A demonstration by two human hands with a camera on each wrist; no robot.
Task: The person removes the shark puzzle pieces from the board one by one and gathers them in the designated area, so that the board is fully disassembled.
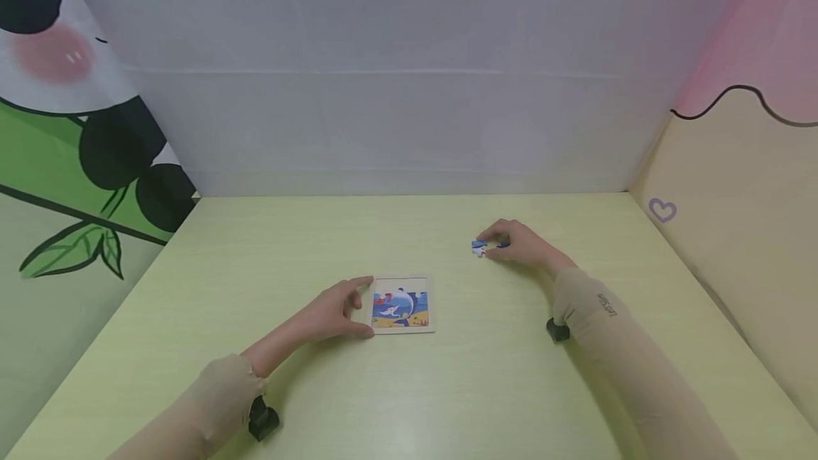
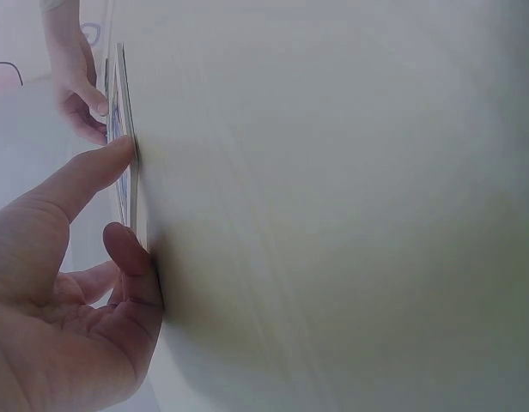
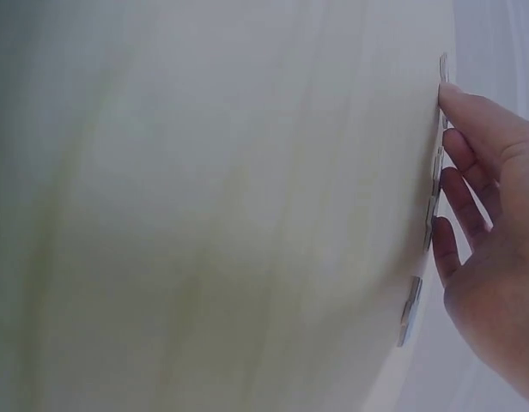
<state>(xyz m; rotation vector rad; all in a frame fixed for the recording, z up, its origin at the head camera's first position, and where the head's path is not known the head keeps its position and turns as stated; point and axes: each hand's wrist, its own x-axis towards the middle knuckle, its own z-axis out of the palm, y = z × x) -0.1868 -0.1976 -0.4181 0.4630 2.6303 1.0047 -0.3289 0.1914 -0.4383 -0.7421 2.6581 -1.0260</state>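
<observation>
A square puzzle tray with a pale frame lies on the table, partly filled with a dolphin picture. At its left side is my left hand, forefinger at the upper corner and thumb at the lower one. In the left wrist view the thumb touches the tray's edge while other fingers bend beside it. My right hand pinches a blue-and-white puzzle piece between thumb and forefinger, close to the tabletop. A darker piece shows partly beneath that hand.
Near the right fingers, several thin puzzle pieces appear edge-on in the right wrist view. The pale table meets a white cloth wall behind. Printed panels stand on both sides.
</observation>
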